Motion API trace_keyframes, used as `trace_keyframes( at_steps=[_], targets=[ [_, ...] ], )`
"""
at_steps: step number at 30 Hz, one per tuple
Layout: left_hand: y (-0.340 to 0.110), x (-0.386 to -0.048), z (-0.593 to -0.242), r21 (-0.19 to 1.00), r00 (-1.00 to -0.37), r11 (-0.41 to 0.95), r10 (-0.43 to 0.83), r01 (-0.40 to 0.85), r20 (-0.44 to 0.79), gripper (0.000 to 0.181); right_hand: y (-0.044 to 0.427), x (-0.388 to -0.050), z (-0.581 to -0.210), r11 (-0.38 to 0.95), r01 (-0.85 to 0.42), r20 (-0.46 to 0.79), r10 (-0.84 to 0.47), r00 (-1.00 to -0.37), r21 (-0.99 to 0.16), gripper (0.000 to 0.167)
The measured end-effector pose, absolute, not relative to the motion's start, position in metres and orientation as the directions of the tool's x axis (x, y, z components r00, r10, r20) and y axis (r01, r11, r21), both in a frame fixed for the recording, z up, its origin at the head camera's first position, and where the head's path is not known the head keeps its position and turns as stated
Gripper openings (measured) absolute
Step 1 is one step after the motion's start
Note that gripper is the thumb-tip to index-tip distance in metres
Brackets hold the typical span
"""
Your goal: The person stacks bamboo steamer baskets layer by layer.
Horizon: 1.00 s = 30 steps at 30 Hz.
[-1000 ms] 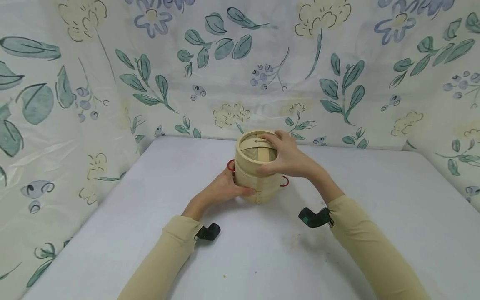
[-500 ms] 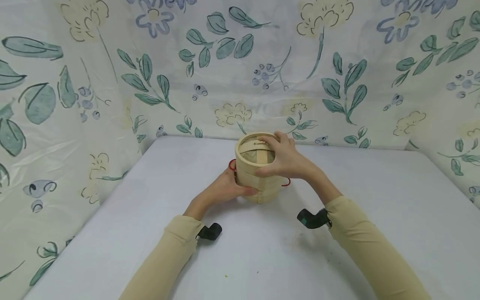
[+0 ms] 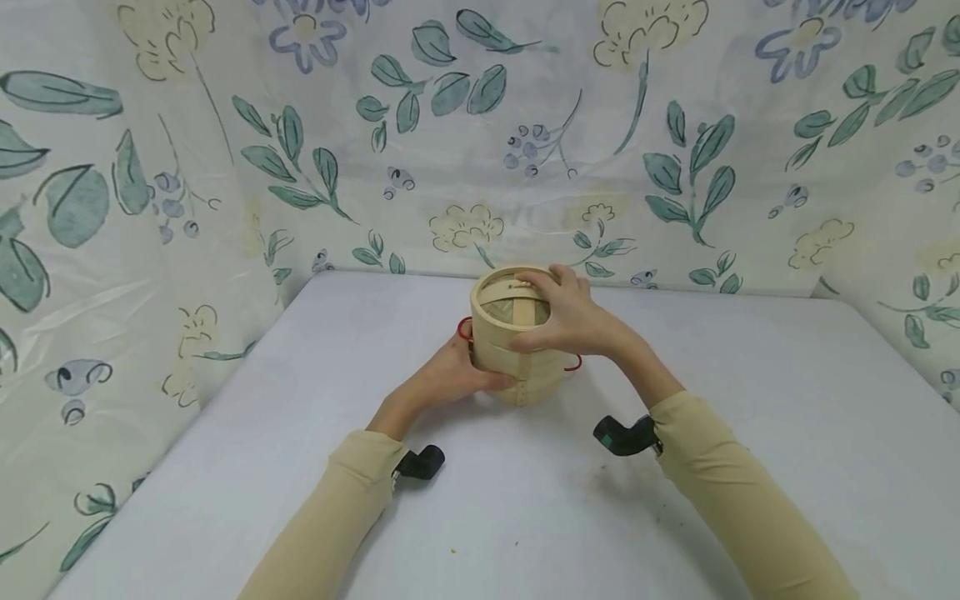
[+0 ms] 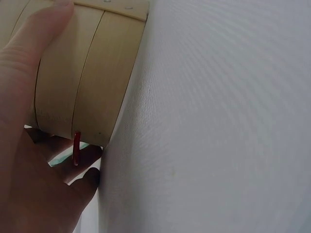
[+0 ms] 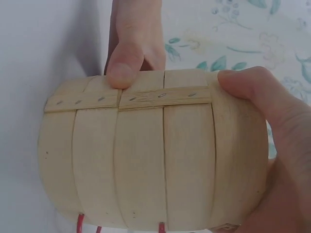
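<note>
A round bamboo steamer (image 3: 498, 360) stands upright on the white table, its woven lid (image 3: 506, 310) seated on top. My left hand (image 3: 442, 377) grips the lower body from the left, thumb across the front and fingers behind. Over the lid, my right hand (image 3: 576, 318) holds it from the right, thumb on the near rim and fingers reaching across the top. Thin red handles (image 3: 574, 363) stick out at the sides; another red handle (image 4: 76, 149) hangs near my left fingers. Stapled bamboo strips (image 5: 165, 97) show in the right wrist view. The steamer's inside is hidden.
The white table (image 3: 495, 500) carries a few small specks near the front. Behind and beside it hangs a floral sheet (image 3: 480, 150). A black wrist camera (image 3: 626, 435) juts from the right sleeve, another black camera (image 3: 422, 462) from the left.
Since a second ago, the lid and right hand have shifted slightly left and down against the body. Over the last half second nothing visibly moves; the left hand keeps its grip.
</note>
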<state>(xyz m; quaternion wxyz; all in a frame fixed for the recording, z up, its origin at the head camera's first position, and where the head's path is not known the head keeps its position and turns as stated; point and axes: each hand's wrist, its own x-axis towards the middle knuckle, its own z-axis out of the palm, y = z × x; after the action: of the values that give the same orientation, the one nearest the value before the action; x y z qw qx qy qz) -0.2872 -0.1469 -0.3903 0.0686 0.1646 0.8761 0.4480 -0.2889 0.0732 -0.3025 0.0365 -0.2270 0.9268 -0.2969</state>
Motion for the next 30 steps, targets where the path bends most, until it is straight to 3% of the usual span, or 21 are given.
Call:
trace_keyframes(
  at_steps=[10,21,30],
  targets=[
    [-0.143,-0.289,-0.389,0.797,-0.936,0.562,0.352,0.223,0.014,0.090,0.077,-0.290,-0.305,0.739,-0.375,0.046,-0.423,-0.905,-0.560,0.096],
    [-0.141,-0.288,-0.393,0.817,-0.932,0.528,0.361,0.231,0.030,0.092,0.097,-0.286,-0.324,0.646,-0.450,0.172,-0.447,-0.878,-0.616,0.112],
    [-0.146,-0.285,-0.389,0.822,-0.933,0.517,0.356,0.238,0.046,0.092,0.127,-0.283,-0.333,0.662,-0.458,0.193,-0.435,-0.879,-0.593,0.106]
  ],
)
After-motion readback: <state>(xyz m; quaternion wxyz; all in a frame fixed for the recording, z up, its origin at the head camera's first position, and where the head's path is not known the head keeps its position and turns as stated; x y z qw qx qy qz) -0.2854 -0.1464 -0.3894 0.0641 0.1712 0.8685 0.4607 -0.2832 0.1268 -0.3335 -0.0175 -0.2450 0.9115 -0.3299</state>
